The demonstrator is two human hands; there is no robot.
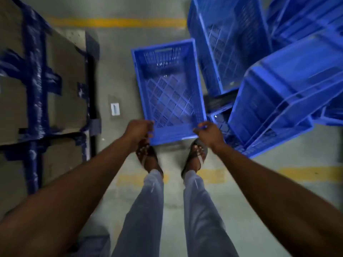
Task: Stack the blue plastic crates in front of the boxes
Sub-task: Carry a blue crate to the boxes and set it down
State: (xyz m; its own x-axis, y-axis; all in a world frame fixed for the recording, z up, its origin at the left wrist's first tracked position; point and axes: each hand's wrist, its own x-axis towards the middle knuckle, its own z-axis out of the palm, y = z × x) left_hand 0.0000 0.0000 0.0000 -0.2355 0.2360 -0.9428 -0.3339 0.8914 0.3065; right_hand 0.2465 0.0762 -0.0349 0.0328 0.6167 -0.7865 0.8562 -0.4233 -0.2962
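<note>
The taped cardboard boxes fill the floor well out to the side of the left hand, and no crates are stacked on the strip of concrete floor in front of them, so the task looks barely begun. Beyond and outward of the right hand lies a loose heap of blue crates, several tipped on their sides and leaning on one another; all of these remain to be moved. Between the two hands sits one upright, empty blue crate, its near rim at the fingers. Each hand curls round a near corner of that rim, gripping it. Whether the crate rests on the floor or hangs just above it cannot be told.
</note>
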